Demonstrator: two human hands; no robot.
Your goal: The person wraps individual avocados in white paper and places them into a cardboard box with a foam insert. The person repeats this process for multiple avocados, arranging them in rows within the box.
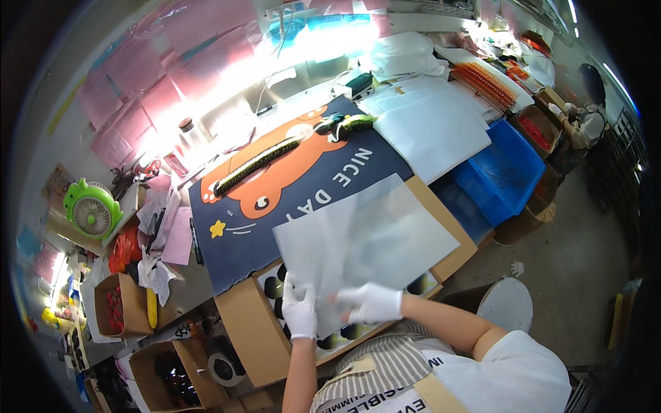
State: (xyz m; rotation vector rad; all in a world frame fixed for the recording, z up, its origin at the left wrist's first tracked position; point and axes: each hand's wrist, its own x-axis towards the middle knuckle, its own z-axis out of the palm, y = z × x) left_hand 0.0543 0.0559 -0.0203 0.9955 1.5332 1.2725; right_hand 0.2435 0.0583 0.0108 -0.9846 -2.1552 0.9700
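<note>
A translucent plastic sheet [372, 237] lies tilted over an open cardboard box [255, 335] and the front edge of a dark desk mat [242, 258]. My left hand [299, 312], in a white fingerless glove, grips the sheet's lower left edge. Gloved the same way, my right hand [374, 303] is over the sheet's lower part, its fingers blurred; whether it pinches the sheet is unclear. Dark tinted lenses [272, 287] sit in rows in the box, mostly hidden by the sheet and my hands.
On the mat lie a long row of stacked lenses [256, 165] and a smaller lens pile [346, 125]. White sheets [434, 134] and a blue plastic bin [508, 170] are to the right. A green fan [92, 211] stands left. Another person [586, 124] sits at far right.
</note>
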